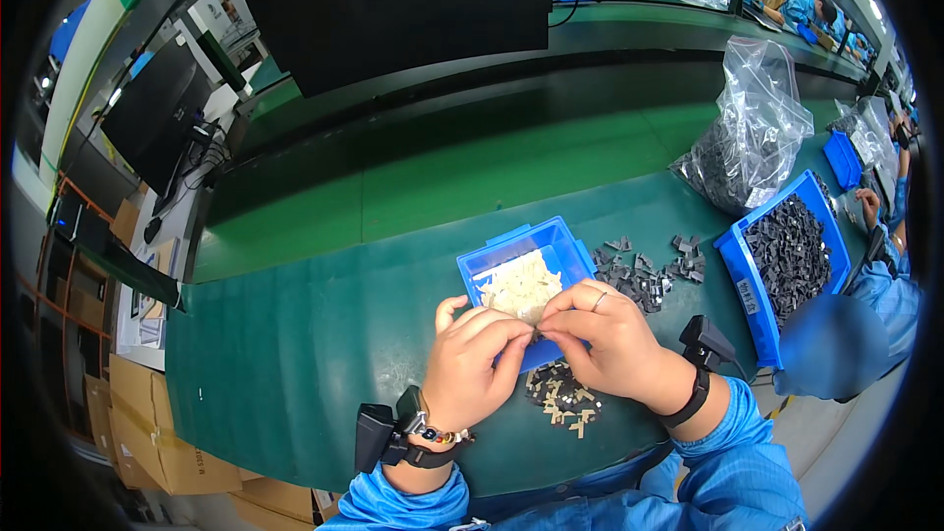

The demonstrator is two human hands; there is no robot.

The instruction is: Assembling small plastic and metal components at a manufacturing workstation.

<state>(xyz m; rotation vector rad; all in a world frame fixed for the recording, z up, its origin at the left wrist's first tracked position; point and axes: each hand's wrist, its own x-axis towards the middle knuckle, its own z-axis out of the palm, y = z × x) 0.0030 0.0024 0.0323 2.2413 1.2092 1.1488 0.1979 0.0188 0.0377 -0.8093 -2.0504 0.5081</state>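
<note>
A clear plastic bag of dark parts (pixel 752 133) sits at upper right, a larger blue bin of black pieces (pixel 787 261) below it. Cardboard boxes (pixel 147 433) stack at lower left; dark monitors (pixel 403 5) fill the top.

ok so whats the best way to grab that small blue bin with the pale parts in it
Grip the small blue bin by its far rim, reaching in from the far right corner: it sits flat and open-topped, and both hands, left hand and right hand, crowd its near edge.
</note>
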